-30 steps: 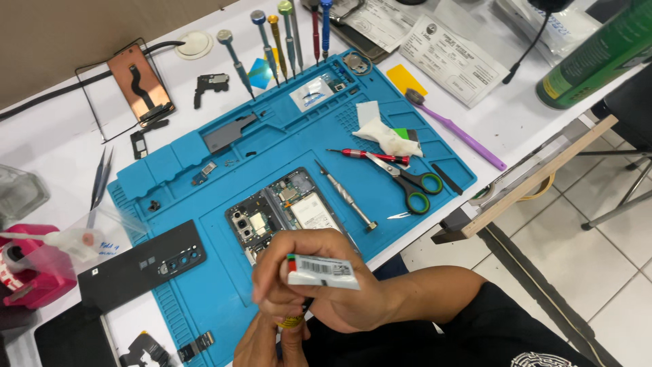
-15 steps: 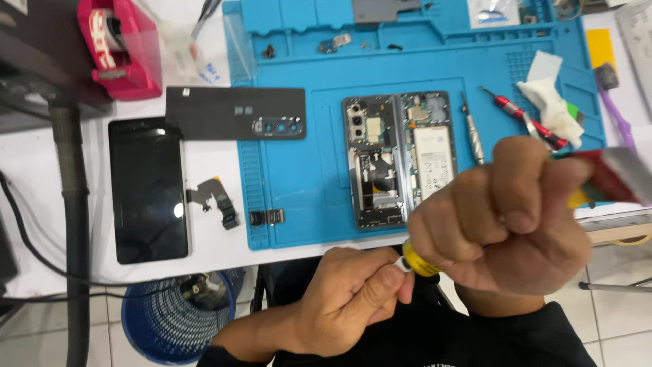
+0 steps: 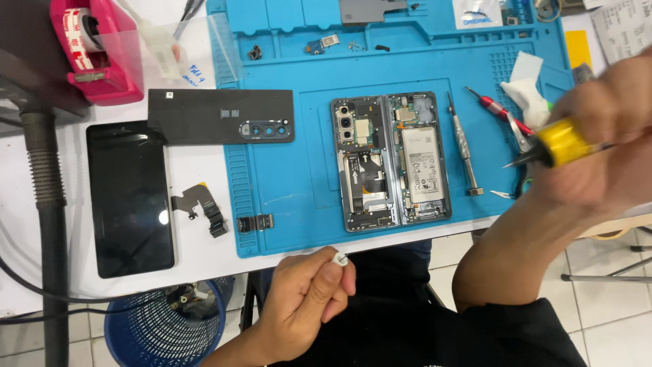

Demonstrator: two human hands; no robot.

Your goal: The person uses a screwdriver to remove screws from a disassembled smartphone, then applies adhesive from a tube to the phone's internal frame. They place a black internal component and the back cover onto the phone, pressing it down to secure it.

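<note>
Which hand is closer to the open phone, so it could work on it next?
Probably the right hand: it holds the yellow-collared tube, nozzle aimed toward the opened grey phone. The left hand pinches a small white cap.

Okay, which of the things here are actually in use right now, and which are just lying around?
In use:
right hand, blurred, gripping a yellow-collared tube
left hand pinching a small white cap
opened phone on the blue mat

Lying about:
black back cover
black screen panel
flex cable
pink tape dispenser
grey screwdriver
blue bin
</note>
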